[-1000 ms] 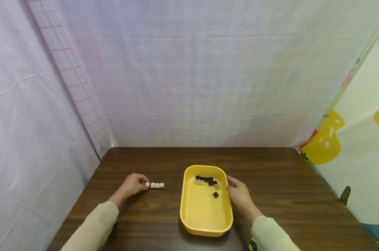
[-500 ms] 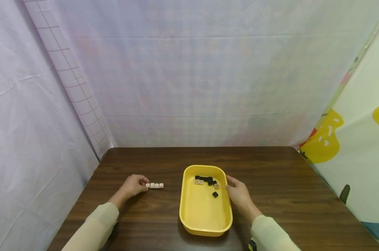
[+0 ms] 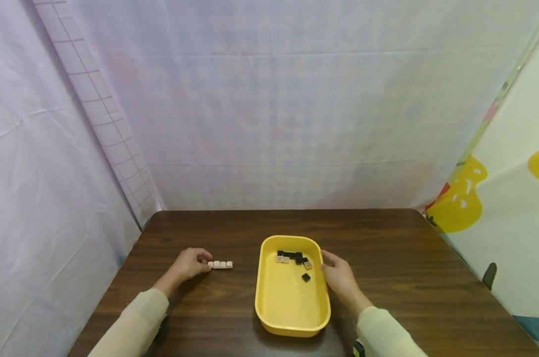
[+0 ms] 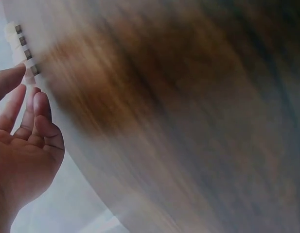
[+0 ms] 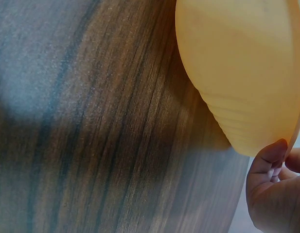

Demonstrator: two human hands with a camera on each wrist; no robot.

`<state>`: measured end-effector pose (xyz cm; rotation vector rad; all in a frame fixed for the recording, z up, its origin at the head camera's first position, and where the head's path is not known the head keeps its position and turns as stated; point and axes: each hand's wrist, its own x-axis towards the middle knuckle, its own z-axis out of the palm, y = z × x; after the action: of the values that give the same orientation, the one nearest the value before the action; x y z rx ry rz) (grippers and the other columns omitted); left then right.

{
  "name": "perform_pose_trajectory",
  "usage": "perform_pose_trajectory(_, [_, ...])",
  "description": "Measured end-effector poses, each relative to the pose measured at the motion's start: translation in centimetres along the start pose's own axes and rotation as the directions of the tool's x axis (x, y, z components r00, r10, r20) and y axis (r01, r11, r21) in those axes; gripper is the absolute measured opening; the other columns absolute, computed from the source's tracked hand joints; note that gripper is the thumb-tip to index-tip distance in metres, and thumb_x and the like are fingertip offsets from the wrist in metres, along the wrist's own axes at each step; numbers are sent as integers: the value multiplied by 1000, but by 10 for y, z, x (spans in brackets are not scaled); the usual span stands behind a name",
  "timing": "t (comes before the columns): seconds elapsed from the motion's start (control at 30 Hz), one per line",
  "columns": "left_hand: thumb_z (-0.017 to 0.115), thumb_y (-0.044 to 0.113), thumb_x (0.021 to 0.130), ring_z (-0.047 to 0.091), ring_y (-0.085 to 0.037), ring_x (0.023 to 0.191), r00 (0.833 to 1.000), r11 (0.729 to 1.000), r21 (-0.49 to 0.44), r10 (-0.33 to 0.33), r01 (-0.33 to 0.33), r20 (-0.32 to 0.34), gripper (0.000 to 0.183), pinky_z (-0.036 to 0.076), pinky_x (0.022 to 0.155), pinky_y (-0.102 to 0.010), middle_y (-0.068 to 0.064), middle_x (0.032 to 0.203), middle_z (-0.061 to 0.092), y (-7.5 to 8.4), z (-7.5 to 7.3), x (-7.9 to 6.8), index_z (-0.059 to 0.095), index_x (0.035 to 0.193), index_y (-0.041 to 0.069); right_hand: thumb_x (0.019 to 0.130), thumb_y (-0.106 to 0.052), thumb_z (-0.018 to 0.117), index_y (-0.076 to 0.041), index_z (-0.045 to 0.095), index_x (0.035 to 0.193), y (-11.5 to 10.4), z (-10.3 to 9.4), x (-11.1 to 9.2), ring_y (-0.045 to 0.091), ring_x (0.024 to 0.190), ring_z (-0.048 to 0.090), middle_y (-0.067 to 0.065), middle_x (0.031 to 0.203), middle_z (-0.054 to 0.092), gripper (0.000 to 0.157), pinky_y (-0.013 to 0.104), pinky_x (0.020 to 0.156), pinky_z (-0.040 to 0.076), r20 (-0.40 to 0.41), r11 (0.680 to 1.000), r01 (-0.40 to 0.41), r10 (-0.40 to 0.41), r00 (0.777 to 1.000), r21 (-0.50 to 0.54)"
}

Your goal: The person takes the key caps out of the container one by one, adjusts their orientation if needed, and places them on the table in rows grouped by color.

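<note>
In the head view, several small white tiles with faint marks on top stand in a short row on the table. My left hand pinches the left end tile of that row between thumb and fingers. Seen from the left wrist, the row of tiles has dark parts on its sides, and the hand is at its near end. A yellow tray stands right of the row. My right hand grips its right rim; in the right wrist view the fingers pinch the edge.
Inside the tray, at its far end, lie several black tiles and a few pale marked tiles. One black tile lies apart, nearer the tray's middle. The brown wooden table ends at a curtain behind.
The left end tile stood slightly apart a second ago; my left hand has moved it right, against the row. The right hand and the tray have stayed in place.
</note>
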<state>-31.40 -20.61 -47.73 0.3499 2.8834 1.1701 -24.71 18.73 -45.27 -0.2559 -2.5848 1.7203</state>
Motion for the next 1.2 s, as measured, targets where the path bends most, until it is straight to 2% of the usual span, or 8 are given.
perform_pose_trajectory(0.17, [77, 5, 79, 57, -16, 80, 1000, 1000, 23, 4, -4, -19, 24, 47, 72, -33, -2, 84, 64, 9, 0, 5, 72, 102, 1, 96, -1, 48, 9, 43, 144, 0, 0, 1, 39, 111, 61, 35, 136, 49, 49, 43, 89, 53, 0, 1000, 3, -3, 1000, 12])
perform_pose_trajectory(0.33, [74, 6, 84, 59, -18, 84, 999, 999, -15, 33, -33, -24, 26, 49, 74, -36, -3, 88, 64, 27, 6, 13, 71, 109, 0, 96, -1, 49, 9, 43, 144, 1, 0, 2, 39, 111, 61, 36, 136, 49, 49, 43, 88, 53, 3, 1000, 4, -4, 1000, 14])
perform_pose_trajectory(0.5, [73, 8, 87, 60, -19, 87, 997, 996, -50, 71, -73, -36, 27, 50, 76, -38, -2, 91, 64, 57, 17, 21, 70, 113, 1, 96, -2, 49, 8, 43, 144, 2, -1, 4, 41, 116, 57, 35, 139, 46, 50, 48, 94, 49, 7, 1000, 2, -2, 1000, -4])
perform_pose_trajectory(0.63, [73, 10, 88, 60, -18, 88, 992, 991, -61, 121, -122, -27, 24, 51, 77, -38, -4, 95, 66, 85, 28, 27, 71, 112, 6, 96, -2, 50, 7, 43, 144, 4, -3, 5, 43, 127, 47, 34, 144, 41, 50, 54, 103, 40, 20, 1000, -2, 2, 1000, -12])
perform_pose_trajectory(0.77, [72, 11, 90, 59, -17, 87, 986, 984, -79, 164, -162, 19, 23, 52, 75, -36, -2, 94, 65, 111, 41, 35, 71, 112, 7, 95, -2, 51, 7, 44, 144, 5, -5, 7, 45, 132, 40, 34, 147, 37, 50, 56, 107, 35, 37, 1000, -10, 9, 999, 12])
perform_pose_trajectory(0.93, [70, 12, 91, 58, -16, 87, 970, 975, -66, 217, -211, 108, 26, 50, 73, -34, -2, 96, 64, 140, 60, 41, 70, 116, 6, 96, -2, 52, 6, 44, 144, 6, -7, 9, 45, 130, 42, 34, 148, 36, 49, 56, 104, 38, 53, 998, -28, 26, 998, 49])
perform_pose_trajectory(1.03, [70, 14, 93, 57, -16, 87, 960, 974, -48, 228, -223, 165, 28, 50, 74, -34, -1, 97, 63, 155, 75, 45, 69, 119, 6, 96, -2, 52, 7, 45, 143, 8, -6, 9, 45, 128, 44, 35, 148, 35, 49, 54, 103, 40, 53, 997, -25, 21, 998, 73])
perform_pose_trajectory(1.2, [72, 18, 92, 60, -13, 88, 934, 961, 36, 258, -275, 248, 30, 50, 78, -31, -1, 98, 66, 170, 103, 52, 69, 120, 7, 93, -4, 55, 7, 46, 142, 13, -5, 10, 36, 112, 56, 33, 140, 45, 51, 41, 90, 50, 44, 991, -31, 25, 999, 130])
